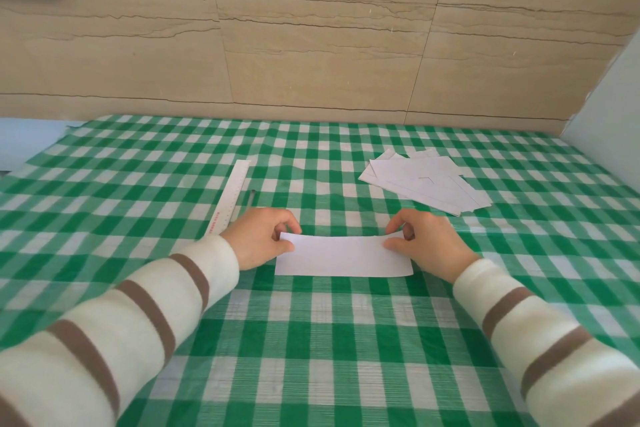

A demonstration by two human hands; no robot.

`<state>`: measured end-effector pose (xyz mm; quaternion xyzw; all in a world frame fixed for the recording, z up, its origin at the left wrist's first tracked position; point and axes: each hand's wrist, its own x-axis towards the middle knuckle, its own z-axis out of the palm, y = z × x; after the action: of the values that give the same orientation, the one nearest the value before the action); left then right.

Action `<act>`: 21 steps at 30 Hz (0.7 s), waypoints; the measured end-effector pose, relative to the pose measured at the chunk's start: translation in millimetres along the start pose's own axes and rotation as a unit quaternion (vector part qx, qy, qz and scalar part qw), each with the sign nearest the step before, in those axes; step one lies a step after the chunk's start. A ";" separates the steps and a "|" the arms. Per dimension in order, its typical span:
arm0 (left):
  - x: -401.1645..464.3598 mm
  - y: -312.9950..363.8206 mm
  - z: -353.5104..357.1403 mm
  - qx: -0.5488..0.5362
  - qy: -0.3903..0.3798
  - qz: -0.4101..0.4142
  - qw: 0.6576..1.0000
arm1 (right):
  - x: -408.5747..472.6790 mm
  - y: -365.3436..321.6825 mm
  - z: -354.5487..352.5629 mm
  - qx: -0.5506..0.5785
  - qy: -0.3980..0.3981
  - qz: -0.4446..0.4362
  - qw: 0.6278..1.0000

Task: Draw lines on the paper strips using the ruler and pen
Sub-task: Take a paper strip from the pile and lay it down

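Note:
A white paper strip (343,257) lies crosswise on the green checked tablecloth (311,340) in front of me. My left hand (261,236) pinches its left end between thumb and fingers. My right hand (424,241) pinches its right end the same way. The strip's far edge is lifted slightly. A pale ruler (230,196) with red print lies at an angle just beyond my left hand. A thin dark pen (251,199) rests beside the ruler, its near end hidden by my left hand.
A loose pile of white paper strips (426,182) sits at the back right of the table. A beige tiled wall (311,45) rises behind the table. A pale panel (609,107) stands at the right edge.

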<state>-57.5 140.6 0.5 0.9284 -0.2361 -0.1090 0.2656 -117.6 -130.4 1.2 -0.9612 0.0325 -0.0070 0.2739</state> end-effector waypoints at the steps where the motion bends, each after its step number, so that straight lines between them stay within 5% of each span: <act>1: -0.2 -0.6 0.1 0.005 0.000 0.001 1.000 | 0.0 -0.1 0.3 -0.002 -0.001 0.001 1.000; 21: -0.4 -2.9 -0.1 0.040 0.006 0.022 0.999 | -0.6 -2.6 0.3 -0.008 -0.018 0.024 1.000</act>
<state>-56.7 142.9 -1.0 0.9334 -0.2591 -0.0879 0.2321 -118.0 -128.1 2.3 -0.9621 0.0508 0.0172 0.2673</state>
